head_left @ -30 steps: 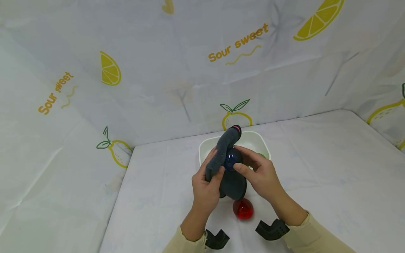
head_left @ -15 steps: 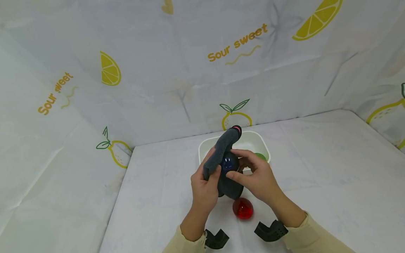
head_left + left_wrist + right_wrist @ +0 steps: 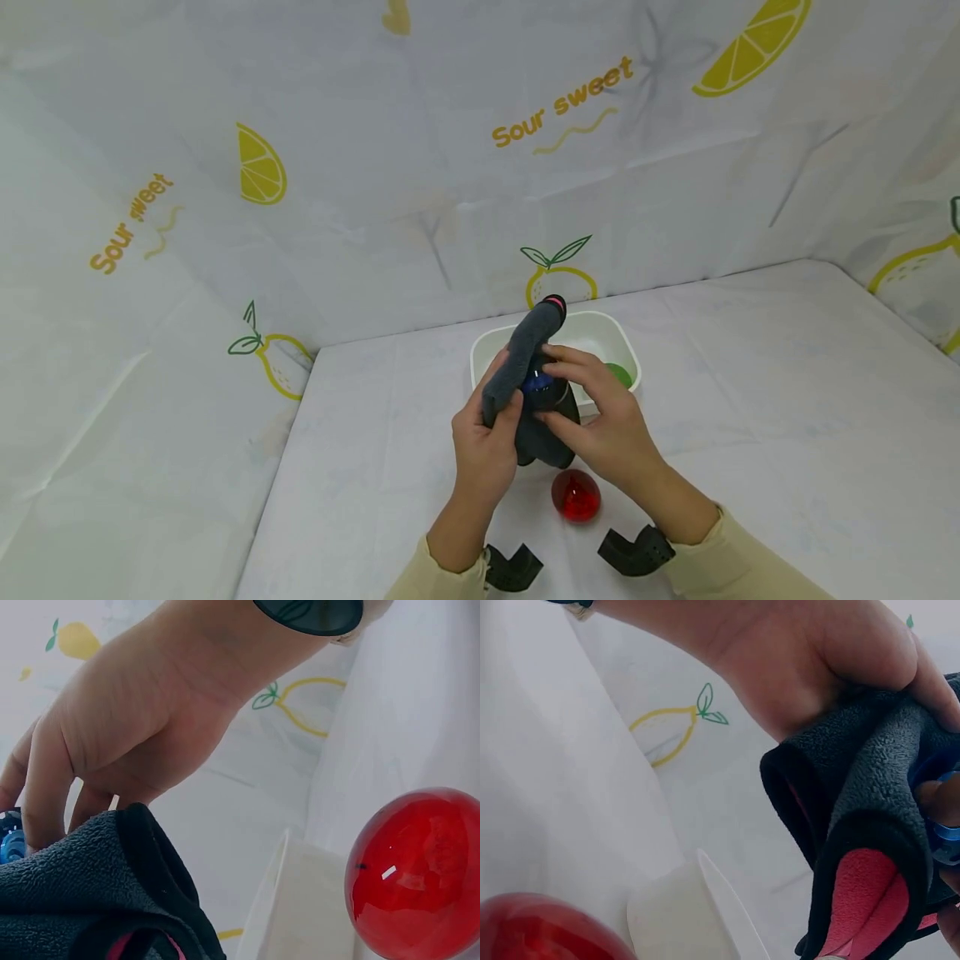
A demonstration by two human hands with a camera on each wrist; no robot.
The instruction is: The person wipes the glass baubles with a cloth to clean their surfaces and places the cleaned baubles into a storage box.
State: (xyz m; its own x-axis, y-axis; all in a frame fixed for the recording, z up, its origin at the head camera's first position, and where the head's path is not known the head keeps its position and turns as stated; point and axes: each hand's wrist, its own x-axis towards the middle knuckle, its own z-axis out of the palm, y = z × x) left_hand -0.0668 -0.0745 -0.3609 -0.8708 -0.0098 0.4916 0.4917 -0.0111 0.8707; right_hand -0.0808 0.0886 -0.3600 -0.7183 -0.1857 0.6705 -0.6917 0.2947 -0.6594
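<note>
My left hand [image 3: 483, 450] grips a dark grey fleecy cloth [image 3: 525, 350], its thumb over the near side. Black edging and a pink underside show on the cloth [image 3: 881, 780] in the right wrist view. Against the cloth sits a glossy dark blue ball [image 3: 537, 390], partly covered by fingers. My right hand [image 3: 611, 425] holds this ball between thumb and fingers from the right. Only a sliver of the blue ball [image 3: 12, 846] appears at the left edge of the left wrist view. Below both hands, a clear red ball [image 3: 576, 496] lies on the table.
Behind the hands stands a white plastic basin [image 3: 491, 340] with a green ball [image 3: 619, 375] inside at its right. A white cloth [image 3: 360, 467] covers the table, and a lemon-print sheet [image 3: 375, 208] hangs behind it. Each wrist wears a black camera mount [image 3: 637, 550].
My right hand has shifted slightly left, and its fingers now reach further over the blue ball. The green ball in the basin has come into fuller view. The red ball stays put.
</note>
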